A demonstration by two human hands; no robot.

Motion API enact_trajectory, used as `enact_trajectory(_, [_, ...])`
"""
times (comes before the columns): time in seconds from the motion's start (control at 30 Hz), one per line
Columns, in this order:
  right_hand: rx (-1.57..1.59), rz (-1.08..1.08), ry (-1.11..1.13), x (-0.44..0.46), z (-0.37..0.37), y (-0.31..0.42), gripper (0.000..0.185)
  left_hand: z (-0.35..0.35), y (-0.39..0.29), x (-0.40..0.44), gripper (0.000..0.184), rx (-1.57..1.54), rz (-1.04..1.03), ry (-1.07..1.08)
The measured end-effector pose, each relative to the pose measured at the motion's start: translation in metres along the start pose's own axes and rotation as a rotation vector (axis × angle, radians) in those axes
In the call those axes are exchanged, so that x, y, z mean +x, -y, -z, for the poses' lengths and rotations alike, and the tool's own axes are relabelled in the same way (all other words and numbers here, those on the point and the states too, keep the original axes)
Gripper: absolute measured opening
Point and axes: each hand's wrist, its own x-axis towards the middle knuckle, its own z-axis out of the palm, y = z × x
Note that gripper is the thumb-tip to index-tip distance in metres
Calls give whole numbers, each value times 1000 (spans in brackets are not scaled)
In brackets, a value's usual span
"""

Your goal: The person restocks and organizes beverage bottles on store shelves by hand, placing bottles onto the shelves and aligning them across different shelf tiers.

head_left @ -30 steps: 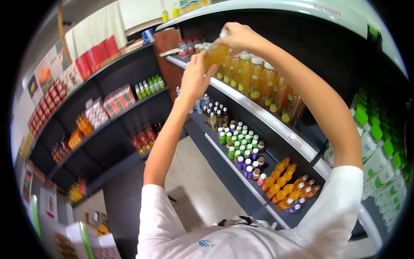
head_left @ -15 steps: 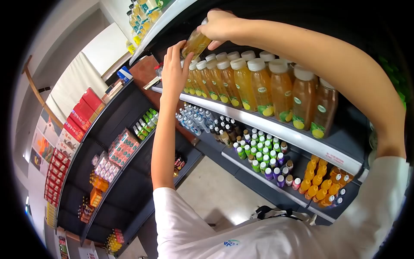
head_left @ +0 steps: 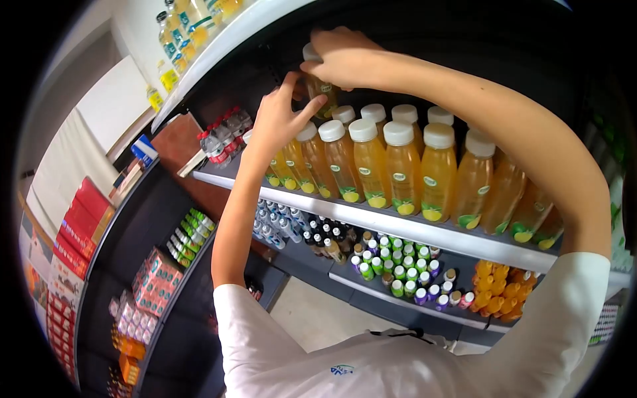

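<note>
Right hand up at the back of the upper shelf, fingers closed round the top of a bottle just under its white cap. Bottle is cap up, leaning slightly, behind the front row toward the shelf's left end; its base is hidden, so can't tell if it touches the shelf. Left hand open, thumb and fingers spread, thumb at the bottle's lower part; can't tell if it presses on it. Front row of juice bottles stands upright along the front edge, white caps, lemon labels, with more capped bottles right behind. Red-capped bottles at the left end. Lower shelf: blue-white bottles left, dark bottles beside them, small green and purple bottles in the middle, orange bottles to the right. Side shelving at left holds red boxes, green bottles and pink boxes.
</note>
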Motion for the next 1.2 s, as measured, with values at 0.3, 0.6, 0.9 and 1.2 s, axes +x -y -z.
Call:
enact_trajectory(0.3, [-216,11,190,25,-42,6,50,11,18,-13,42,-296,44,168])
enact_trajectory(0.6, [-181,-24,393,29,-81,-12,53,2,16,-43,59,-269,5,168])
enact_trajectory(0.9, [-74,-90,669,50,-95,-44,67,-15,19,-61,44,-164,-131,-191])
enact_trajectory(1.2, [15,-116,444,3,-46,4,90,14,-42,-93,37,-566,-708,-545])
